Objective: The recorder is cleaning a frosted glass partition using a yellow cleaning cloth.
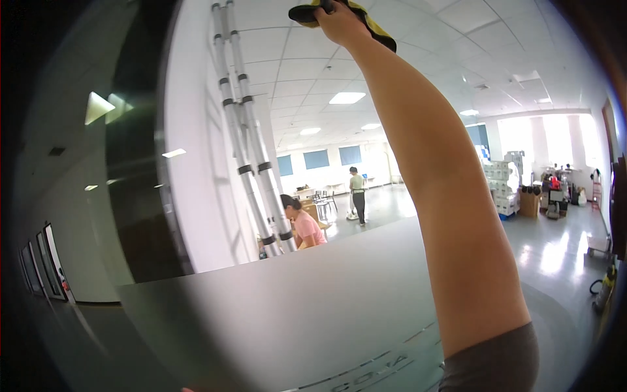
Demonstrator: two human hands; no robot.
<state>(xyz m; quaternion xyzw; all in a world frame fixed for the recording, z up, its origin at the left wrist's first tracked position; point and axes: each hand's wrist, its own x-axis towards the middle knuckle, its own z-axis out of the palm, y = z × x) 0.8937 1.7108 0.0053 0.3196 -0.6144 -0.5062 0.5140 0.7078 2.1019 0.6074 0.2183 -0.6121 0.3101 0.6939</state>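
My right arm reaches up across the view. At the top edge my right hand (343,23) grips a yellow and black cloth (383,35), part of which is cut off by the frame. The cloth appears to be against a large glass panel, though contact is hard to make out. A frosted band (313,299) covers the lower part of this glass and bears lettering near the bottom. Only a small skin-coloured sliver, perhaps my left hand (187,390), shows at the bottom edge; its fingers cannot be made out.
Behind the glass leans a telescopic aluminium ladder (240,117). A person in a pink top (309,229) is low beside it; another person (358,196) stands farther back. Stacked white packages (502,188) and a cardboard box (530,202) stand right. A yellow-black machine (606,289) is at the right edge.
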